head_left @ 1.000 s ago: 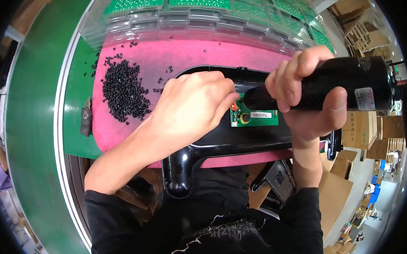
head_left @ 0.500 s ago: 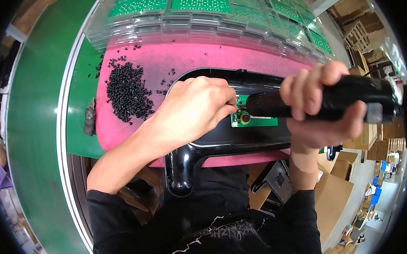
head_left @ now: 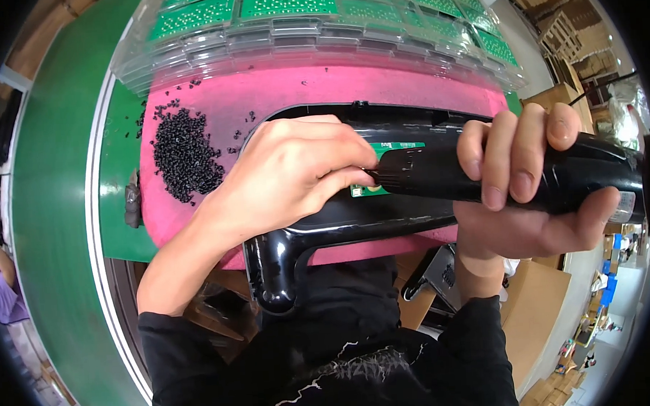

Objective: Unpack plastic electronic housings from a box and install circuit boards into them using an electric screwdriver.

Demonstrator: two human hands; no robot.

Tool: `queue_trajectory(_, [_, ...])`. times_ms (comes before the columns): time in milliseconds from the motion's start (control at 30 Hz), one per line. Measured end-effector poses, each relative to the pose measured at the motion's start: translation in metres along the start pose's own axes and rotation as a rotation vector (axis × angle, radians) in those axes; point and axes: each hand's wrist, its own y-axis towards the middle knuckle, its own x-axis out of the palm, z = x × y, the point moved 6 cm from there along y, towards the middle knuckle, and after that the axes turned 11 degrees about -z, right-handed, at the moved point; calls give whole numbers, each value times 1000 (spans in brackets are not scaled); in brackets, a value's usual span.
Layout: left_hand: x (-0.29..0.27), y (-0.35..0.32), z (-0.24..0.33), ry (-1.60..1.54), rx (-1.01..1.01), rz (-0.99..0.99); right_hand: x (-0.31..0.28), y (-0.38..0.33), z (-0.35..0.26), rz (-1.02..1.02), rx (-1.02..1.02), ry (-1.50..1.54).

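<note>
My right hand (head_left: pixel 516 169) is wrapped round a black electric screwdriver (head_left: pixel 432 173), held nearly level with its nose pointing left. My left hand (head_left: pixel 294 168) pinches thumb and forefinger together right at that nose. A small dark bit shows there, but what the fingertips hold is too small to make out. Below both hands lies a glossy black plastic housing (head_left: pixel 369 219), open side up, with a short stub leg toward me. Inside it sits a green circuit board (head_left: pixel 402 147), largely covered by the screwdriver and my left fingers.
A heap of small black screws (head_left: pixel 185 155) lies on the pink mat (head_left: pixel 276 82), left of the housing. Stacked clear trays (head_left: pixel 296 34) of green boards line the back. A dark wrapped lump (head_left: pixel 133 200) rests on the green table (head_left: pixel 116 245). Cardboard boxes (head_left: pixel 537 317) stand at the right.
The screwdriver's nose has come to my left fingertips and now covers more of the circuit board. My left fingers have closed into a tighter pinch. The whole view has shifted slightly.
</note>
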Motion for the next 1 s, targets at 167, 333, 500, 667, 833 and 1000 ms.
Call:
queue_trajectory(167, [-8,3,0,-66,-87,130,1,-10,4,140,99,-69])
queue_trajectory(333, [-6,0,-7,-67,-308,114,0,-19,21,207,196,-96])
queue_trajectory(500, [-5,-2,-7,60,-412,15,4,-15,30,173,252,-129])
queue_trajectory(667, [-1,-1,-9,66,-318,80,20,-8,31,129,356,-192])
queue_trajectory(833, [0,-3,-11,85,-345,-29,21,-5,37,162,364,-278])
queue_trajectory(1000, [16,-5,-12,211,-325,-284,20,-18,20,267,189,-223])
